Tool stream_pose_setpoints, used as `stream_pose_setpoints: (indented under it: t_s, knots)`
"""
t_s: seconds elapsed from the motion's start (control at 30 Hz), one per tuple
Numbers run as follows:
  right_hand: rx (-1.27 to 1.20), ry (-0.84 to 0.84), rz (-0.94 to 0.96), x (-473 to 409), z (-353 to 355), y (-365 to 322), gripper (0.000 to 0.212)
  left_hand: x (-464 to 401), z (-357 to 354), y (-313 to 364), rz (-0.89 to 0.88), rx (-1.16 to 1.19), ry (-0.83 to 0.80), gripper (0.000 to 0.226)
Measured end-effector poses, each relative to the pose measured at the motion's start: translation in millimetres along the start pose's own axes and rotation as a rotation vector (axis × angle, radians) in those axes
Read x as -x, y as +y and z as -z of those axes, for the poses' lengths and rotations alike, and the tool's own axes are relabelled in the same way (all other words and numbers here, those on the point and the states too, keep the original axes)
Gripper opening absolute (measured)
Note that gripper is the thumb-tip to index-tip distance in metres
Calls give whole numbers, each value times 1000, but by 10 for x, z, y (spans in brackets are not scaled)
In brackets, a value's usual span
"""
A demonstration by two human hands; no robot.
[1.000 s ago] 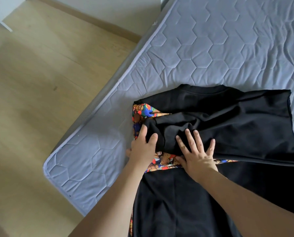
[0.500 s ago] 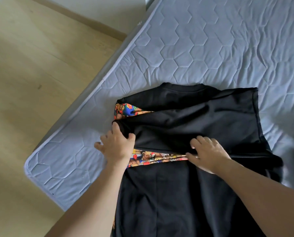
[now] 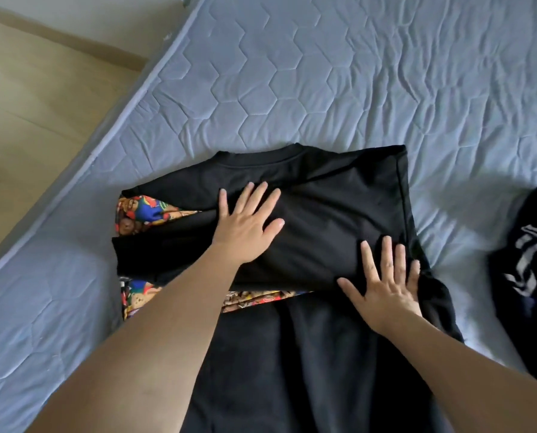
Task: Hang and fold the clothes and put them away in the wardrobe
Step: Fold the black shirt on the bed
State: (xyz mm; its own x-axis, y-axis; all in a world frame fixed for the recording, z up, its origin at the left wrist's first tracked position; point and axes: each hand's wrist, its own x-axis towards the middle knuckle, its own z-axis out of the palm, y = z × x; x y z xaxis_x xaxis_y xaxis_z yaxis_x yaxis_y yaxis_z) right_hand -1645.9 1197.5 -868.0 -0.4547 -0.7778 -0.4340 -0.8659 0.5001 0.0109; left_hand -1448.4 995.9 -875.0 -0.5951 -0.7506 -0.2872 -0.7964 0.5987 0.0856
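Note:
A black t-shirt lies back-up on the grey quilted mattress, its collar toward the far side. Its sleeves are folded in across the back, and a bright cartoon print shows at the left edge and in a strip below the fold. My left hand presses flat on the folded part, fingers spread. My right hand presses flat near the shirt's right edge, fingers straight and spread. The lower body of the shirt runs toward me between my forearms.
A dark navy garment with pale stripes lies crumpled at the mattress's right side. The mattress's left edge drops to a wooden floor. A pale wall and skirting board run along the top left.
Both hands let go of the sleeve fabric and moved up and right. They now lie flat and spread on the folded shirt, which looks smoother.

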Motion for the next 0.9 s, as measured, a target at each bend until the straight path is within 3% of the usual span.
stream_pose_setpoints:
  t_s: [0.1, 0.13, 0.2, 0.27, 0.37, 0.5, 0.63, 0.7, 0.9]
  knots:
    - [-107, 36, 5, 36, -41, 166, 88, 65, 32, -55, 271, -145, 149, 63]
    - [-138, 112, 9, 13, 15, 170, 85, 78, 104, 44, 253, -146, 231, 63]
    - [-158, 246, 79, -52, 154, 138, 74, 117, 180, 376, -27, -85, 329, 60]
    - [-49, 267, 259, -154, 154, 91, 65, 239, 115, 610, -213, -68, 263, 59]
    - [70, 252, 271, -287, -31, 246, 64, 452, -144, 401, 15, -79, 119, 61]
    - [103, 340, 200, -382, -214, 405, 64, 672, -332, -123, 189, -164, 121, 66]
    - [76, 319, 188, -409, -322, 339, 64, 750, -413, -152, 321, -151, 113, 70]
    - [122, 263, 142, -397, -290, 301, 65, 763, -376, -98, 399, -137, 94, 69]
    - [211, -54, -41, 216, -54, 836, 75, 1440, -210, -9, 596, -247, -175, 73]
